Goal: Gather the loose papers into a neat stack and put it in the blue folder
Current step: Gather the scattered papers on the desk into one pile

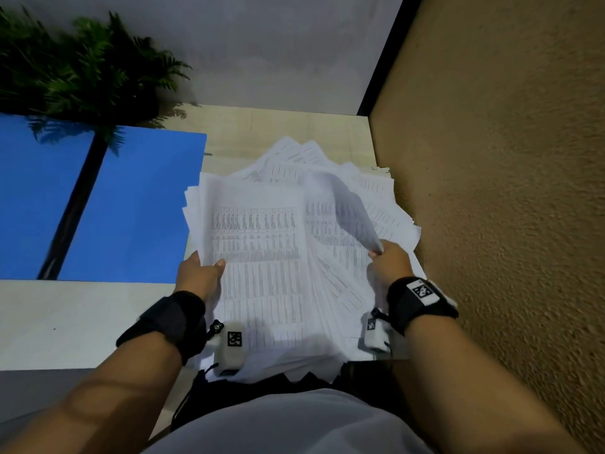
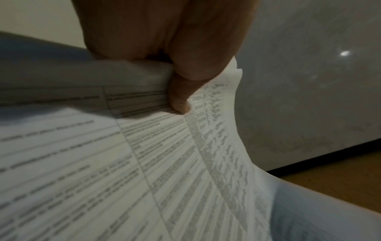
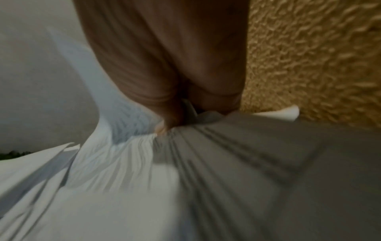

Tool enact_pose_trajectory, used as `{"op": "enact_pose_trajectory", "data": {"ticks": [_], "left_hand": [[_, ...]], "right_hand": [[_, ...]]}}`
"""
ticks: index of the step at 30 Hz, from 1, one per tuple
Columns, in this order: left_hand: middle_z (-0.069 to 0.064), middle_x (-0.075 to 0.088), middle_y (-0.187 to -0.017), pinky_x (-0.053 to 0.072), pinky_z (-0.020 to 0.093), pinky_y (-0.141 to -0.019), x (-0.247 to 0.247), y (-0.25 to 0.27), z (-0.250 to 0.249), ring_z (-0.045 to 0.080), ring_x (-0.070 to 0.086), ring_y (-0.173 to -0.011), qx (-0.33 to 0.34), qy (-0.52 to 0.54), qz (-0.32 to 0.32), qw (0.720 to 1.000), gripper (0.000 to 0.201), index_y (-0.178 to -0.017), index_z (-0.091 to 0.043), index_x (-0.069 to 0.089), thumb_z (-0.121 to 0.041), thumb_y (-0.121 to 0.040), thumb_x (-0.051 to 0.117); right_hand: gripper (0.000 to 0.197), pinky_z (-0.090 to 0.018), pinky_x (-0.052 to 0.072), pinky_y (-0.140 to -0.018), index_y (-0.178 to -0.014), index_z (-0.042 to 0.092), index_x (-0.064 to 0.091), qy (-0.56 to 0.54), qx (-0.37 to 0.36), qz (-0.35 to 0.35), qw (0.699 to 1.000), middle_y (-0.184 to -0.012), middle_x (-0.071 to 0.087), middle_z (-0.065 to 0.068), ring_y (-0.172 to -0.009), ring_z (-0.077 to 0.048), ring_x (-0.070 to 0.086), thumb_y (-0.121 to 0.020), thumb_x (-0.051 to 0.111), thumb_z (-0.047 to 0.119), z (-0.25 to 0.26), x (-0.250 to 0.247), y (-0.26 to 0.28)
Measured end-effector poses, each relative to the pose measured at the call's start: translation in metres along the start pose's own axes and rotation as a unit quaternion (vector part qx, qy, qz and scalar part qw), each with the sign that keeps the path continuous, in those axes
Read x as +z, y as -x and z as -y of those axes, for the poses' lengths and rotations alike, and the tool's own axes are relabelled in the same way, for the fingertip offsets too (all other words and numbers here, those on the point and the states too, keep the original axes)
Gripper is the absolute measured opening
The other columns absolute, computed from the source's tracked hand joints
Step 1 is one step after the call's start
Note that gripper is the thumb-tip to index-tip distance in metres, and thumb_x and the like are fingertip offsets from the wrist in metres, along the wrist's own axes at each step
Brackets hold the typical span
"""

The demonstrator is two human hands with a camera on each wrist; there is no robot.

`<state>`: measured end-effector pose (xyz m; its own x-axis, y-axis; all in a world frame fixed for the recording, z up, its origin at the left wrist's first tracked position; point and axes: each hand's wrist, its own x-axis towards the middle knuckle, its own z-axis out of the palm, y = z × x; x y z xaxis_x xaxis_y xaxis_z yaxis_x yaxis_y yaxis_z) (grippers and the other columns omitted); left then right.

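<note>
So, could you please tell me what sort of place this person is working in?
Probably an office or study corner: a light wooden desk set against a wall, an open blue folder, a fanned heap of printed papers, and a fern-like plant.

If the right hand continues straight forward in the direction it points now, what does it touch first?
Most likely the fanned papers it already grips: the right hand points away from the body over the splayed sheets, with the beige table and the grey wall beyond. Depth is unclear, so this is a judgement.
</note>
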<state>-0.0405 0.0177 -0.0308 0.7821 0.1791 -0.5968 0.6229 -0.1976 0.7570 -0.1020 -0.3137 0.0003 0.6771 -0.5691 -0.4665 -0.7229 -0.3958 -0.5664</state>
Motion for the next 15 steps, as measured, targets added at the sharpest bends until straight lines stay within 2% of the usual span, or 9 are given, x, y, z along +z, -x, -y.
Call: {"op": "enact_pose_trajectory", "data": {"ticks": [3, 5, 7, 9, 10, 12, 13, 14, 15], "left_hand": [[0.012, 0.060, -0.130, 0.047, 0.045, -0.104, 0.008, 0.002, 0.005, 0.034, 0.061, -0.114, -0.010, 0.002, -0.032, 0.999, 0.047, -0.135, -0.013, 0.054, -0.021, -0.090, 0.063], [0.011, 0.059, -0.134, 0.047, 0.046, -0.104, 0.011, 0.005, 0.010, 0.033, 0.060, -0.116, -0.017, 0.015, -0.035, 0.999, 0.052, -0.138, -0.016, 0.053, -0.024, -0.087, 0.063], [0.010, 0.062, -0.126, 0.047, 0.045, -0.104, 0.014, 0.012, 0.014, 0.031, 0.061, -0.112, -0.013, 0.033, -0.034, 0.999, 0.042, -0.134, -0.011, 0.054, -0.017, -0.093, 0.059], [0.009, 0.065, -0.119, 0.047, 0.044, -0.102, 0.015, 0.020, 0.017, 0.031, 0.061, -0.109, 0.002, 0.041, -0.033, 0.999, 0.034, -0.130, -0.010, 0.056, -0.013, -0.096, 0.056], [0.008, 0.065, -0.119, 0.047, 0.045, -0.101, 0.014, 0.025, 0.017, 0.030, 0.062, -0.109, 0.015, 0.049, -0.032, 0.998, 0.033, -0.129, -0.011, 0.057, -0.014, -0.096, 0.056], [0.004, 0.067, -0.122, 0.046, 0.044, -0.102, 0.012, 0.029, 0.021, 0.025, 0.063, -0.111, 0.024, 0.093, -0.013, 0.995, 0.035, -0.131, -0.017, 0.057, -0.012, -0.097, 0.055], [0.001, 0.067, -0.123, 0.046, 0.044, -0.102, 0.011, 0.028, 0.023, 0.023, 0.063, -0.112, 0.018, 0.115, 0.005, 0.993, 0.037, -0.132, -0.021, 0.057, -0.011, -0.097, 0.054], [-0.002, 0.067, -0.124, 0.046, 0.044, -0.103, 0.011, 0.028, 0.024, 0.022, 0.063, -0.114, 0.018, 0.126, 0.026, 0.992, 0.039, -0.133, -0.024, 0.056, -0.011, -0.097, 0.054], [-0.003, 0.067, -0.126, 0.045, 0.045, -0.104, 0.012, 0.027, 0.024, 0.021, 0.063, -0.115, 0.020, 0.116, 0.044, 0.992, 0.040, -0.134, -0.026, 0.055, -0.012, -0.097, 0.055]], "right_hand": [[0.011, -0.037, 0.049, -0.081, -0.098, 0.000, 0.063, 0.148, -0.006, 0.105, 0.983, -0.099, 0.066, -0.018, -0.093, -0.033, 0.063, -0.092, 0.056, 0.007, 0.018, -0.009, -0.014], [0.008, -0.031, 0.043, -0.076, -0.092, 0.005, 0.058, 0.277, -0.033, 0.180, 0.943, -0.094, 0.061, -0.013, -0.086, -0.027, 0.056, -0.094, 0.056, 0.012, 0.036, -0.011, -0.014], [0.012, -0.030, 0.039, -0.076, -0.098, 0.006, 0.060, 0.334, -0.048, 0.218, 0.916, -0.094, 0.058, -0.010, -0.086, -0.025, 0.054, -0.095, 0.057, 0.018, 0.047, -0.006, -0.014], [0.016, -0.029, 0.040, -0.073, -0.101, 0.005, 0.061, 0.343, -0.065, 0.229, 0.909, -0.092, 0.056, -0.009, -0.087, -0.025, 0.053, -0.092, 0.060, 0.018, 0.050, 0.006, -0.014], [0.009, -0.028, 0.040, -0.069, -0.092, 0.006, 0.060, 0.307, -0.079, 0.216, 0.923, -0.086, 0.055, -0.006, -0.084, -0.025, 0.053, -0.090, 0.061, 0.015, 0.049, 0.013, -0.014], [0.021, -0.027, 0.036, -0.066, -0.078, 0.011, 0.050, 0.133, -0.107, 0.151, 0.974, -0.074, 0.049, 0.000, -0.073, -0.021, 0.049, -0.093, 0.059, 0.021, 0.044, 0.029, -0.008], [0.025, -0.028, 0.036, -0.069, -0.081, 0.010, 0.049, 0.015, -0.107, 0.107, 0.988, -0.075, 0.049, 0.001, -0.072, -0.019, 0.047, -0.098, 0.054, 0.028, 0.043, 0.035, -0.002], [0.028, -0.028, 0.037, -0.078, -0.091, 0.010, 0.054, -0.081, -0.096, 0.086, 0.988, -0.085, 0.054, 0.001, -0.080, -0.017, 0.050, -0.101, 0.047, 0.035, 0.043, 0.042, 0.006], [0.038, -0.028, 0.037, -0.091, -0.111, 0.010, 0.058, -0.143, -0.074, 0.092, 0.983, -0.104, 0.059, 0.001, -0.097, -0.015, 0.053, -0.101, 0.042, 0.043, 0.043, 0.048, 0.013]]}}
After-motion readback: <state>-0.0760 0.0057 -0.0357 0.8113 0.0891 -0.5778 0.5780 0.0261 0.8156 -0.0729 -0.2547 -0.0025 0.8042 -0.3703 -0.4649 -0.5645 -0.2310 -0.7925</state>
